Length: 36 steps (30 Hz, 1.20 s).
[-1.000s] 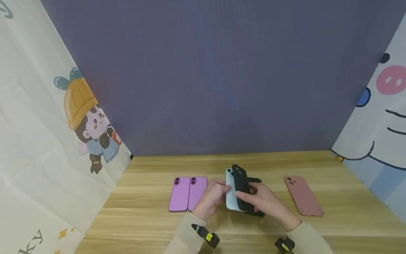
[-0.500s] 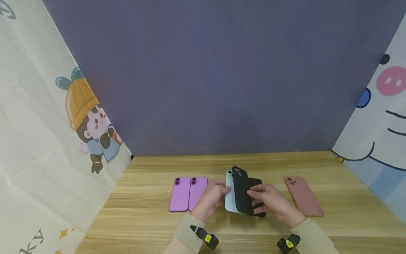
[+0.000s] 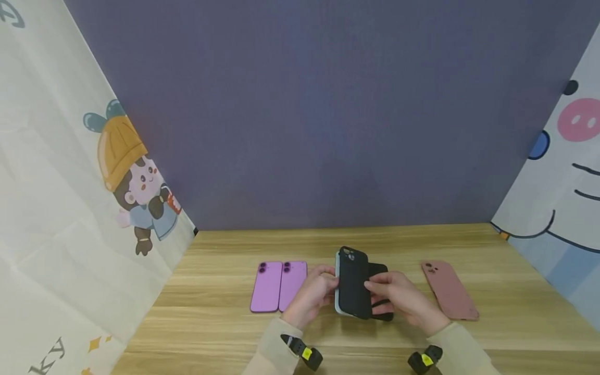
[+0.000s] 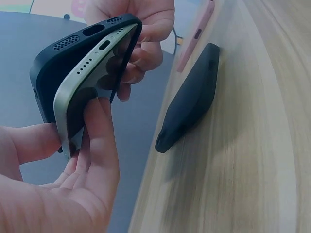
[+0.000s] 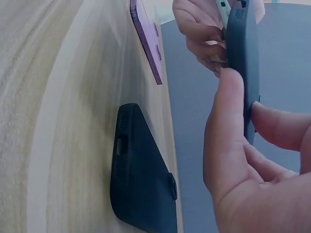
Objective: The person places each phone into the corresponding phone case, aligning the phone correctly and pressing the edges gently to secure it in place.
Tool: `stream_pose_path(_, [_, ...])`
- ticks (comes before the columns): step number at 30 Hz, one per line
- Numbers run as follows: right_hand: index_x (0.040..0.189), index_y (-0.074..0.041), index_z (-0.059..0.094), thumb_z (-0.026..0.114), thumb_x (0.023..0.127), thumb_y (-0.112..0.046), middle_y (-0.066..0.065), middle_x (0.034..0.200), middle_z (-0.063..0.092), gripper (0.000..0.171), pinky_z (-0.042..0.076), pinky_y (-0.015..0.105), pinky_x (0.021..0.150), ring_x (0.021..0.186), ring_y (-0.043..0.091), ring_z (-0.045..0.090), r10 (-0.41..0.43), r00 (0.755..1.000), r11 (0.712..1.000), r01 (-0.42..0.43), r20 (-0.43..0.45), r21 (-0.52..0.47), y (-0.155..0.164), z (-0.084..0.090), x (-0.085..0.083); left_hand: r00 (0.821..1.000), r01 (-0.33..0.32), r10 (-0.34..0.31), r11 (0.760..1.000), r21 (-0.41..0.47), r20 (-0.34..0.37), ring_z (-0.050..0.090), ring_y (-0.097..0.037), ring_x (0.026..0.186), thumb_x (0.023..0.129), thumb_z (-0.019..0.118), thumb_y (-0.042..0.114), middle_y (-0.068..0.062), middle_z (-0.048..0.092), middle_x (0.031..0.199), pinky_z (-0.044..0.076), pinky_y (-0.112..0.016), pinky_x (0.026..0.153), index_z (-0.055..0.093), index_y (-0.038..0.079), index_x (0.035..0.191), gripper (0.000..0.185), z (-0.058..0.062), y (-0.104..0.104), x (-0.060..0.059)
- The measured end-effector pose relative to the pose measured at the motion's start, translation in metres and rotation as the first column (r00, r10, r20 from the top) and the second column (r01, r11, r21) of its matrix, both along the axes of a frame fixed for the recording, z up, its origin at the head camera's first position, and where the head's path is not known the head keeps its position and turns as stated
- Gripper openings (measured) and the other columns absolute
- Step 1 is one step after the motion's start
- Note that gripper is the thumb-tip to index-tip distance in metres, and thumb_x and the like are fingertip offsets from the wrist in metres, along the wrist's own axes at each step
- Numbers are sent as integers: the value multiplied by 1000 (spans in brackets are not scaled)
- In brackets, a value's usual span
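My left hand (image 3: 315, 291) pinches a pale blue phone (image 4: 73, 92) by its left side, fingers on the screen and thumb at the back edge. A black phone case (image 3: 353, 284) covers most of the phone's back. My right hand (image 3: 398, 297) pinches the case's right side between thumb and fingers. In the left wrist view the phone's right edge is tucked into the case, while its left edge still stands out at an angle. Both are held above the table. Beneath them a second black case (image 5: 141, 170) lies on the wood.
Two purple phones (image 3: 265, 286) lie side by side left of my left hand. A dusty pink phone or case (image 3: 450, 289) lies at the right. A dark grey panel (image 3: 328, 114) stands behind the wooden table (image 3: 225, 333), with printed cloths at both sides.
The black case has swung left over the phone's back, leaving only a thin pale strip showing. My right thumb has shifted from across the case's back to its right edge.
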State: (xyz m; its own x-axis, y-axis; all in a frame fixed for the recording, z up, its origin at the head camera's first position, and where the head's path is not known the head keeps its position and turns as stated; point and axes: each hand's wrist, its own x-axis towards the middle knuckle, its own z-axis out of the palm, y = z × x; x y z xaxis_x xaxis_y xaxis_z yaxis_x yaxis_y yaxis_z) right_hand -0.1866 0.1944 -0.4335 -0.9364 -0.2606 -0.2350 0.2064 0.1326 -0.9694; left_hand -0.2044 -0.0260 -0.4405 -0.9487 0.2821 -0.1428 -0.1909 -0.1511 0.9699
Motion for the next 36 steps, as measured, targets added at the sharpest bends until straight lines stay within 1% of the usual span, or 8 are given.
stream_pose_path(7, [133, 18, 49, 64, 102, -22, 17, 101, 61, 53, 61, 42, 74, 85, 26, 64, 18, 1000, 1000, -19, -7, -13, 1, -1, 0, 1000, 26, -26, 999, 38, 6, 66, -17, 78, 96, 58, 4, -9, 67, 91, 58, -33, 74, 55, 0, 112, 17, -2, -3, -3])
stream_pose_path(10, [129, 16, 52, 64, 101, -23, 16, 99, 62, 50, 61, 42, 76, 85, 25, 64, 26, 1000, 999, -26, 0, -30, 1, 1, 1, 999, 27, -28, 999, 43, 17, 65, -16, 78, 99, 56, 6, -8, 66, 90, 57, -31, 72, 56, -1, 113, 16, -2, -4, -5])
stream_pose_path(14, [125, 12, 57, 66, 100, -24, 15, 97, 61, 44, 61, 41, 76, 84, 24, 64, 18, 999, 998, -16, 28, -52, 0, 3, 1, 999, 27, -28, 999, 41, 24, 65, -16, 77, 101, 58, 19, -7, 66, 88, 56, -30, 69, 58, 0, 114, 23, -1, -5, -6])
stream_pose_path(18, [122, 10, 59, 67, 99, -26, 15, 99, 60, 44, 61, 41, 76, 84, 25, 64, 3, 999, 998, 1, 54, -66, 0, 4, 1, 999, 47, -48, 999, 20, 7, 67, -17, 81, 97, 68, 31, -8, 67, 94, 57, -30, 72, 58, 1, 114, 36, -1, -5, -6])
stream_pose_path(22, [124, 11, 56, 69, 98, -27, 13, 97, 59, 48, 61, 40, 75, 82, 24, 63, -11, 998, 997, 16, 66, -78, -2, 3, 1, 999, 49, -49, 999, -5, -11, 69, -19, 81, 91, 76, 28, -11, 70, 97, 58, -32, 73, 56, 2, 113, 40, -1, -6, -4])
stream_pose_path(26, [125, 11, 54, 70, 97, -26, 13, 95, 60, 49, 61, 39, 74, 80, 22, 63, -4, 998, 996, 10, 62, -92, -2, 2, 1, 999, 40, -40, 999, -21, -18, 71, -20, 81, 89, 78, 23, -14, 72, 98, 58, -33, 74, 56, 2, 114, 39, -1, -6, -4])
stream_pose_path(31, [121, 9, 58, 70, 97, -26, 12, 95, 60, 43, 61, 38, 73, 78, 21, 63, 14, 998, 995, -7, 63, -102, -1, 2, 1, 999, 34, -35, 999, -40, -29, 71, -20, 83, 90, 77, 21, -14, 71, 99, 58, -33, 76, 57, 0, 116, 39, -2, -6, -4])
stream_pose_path(36, [112, 3, 63, 70, 98, -28, 10, 89, 60, 34, 61, 37, 73, 76, 20, 63, 44, 997, 992, -37, 64, -119, 1, 0, 0, 999, 43, -44, 999, -31, -27, 70, -19, 84, 89, 76, 19, -13, 71, 101, 58, -33, 78, 57, -2, 118, 41, -4, -7, -5])
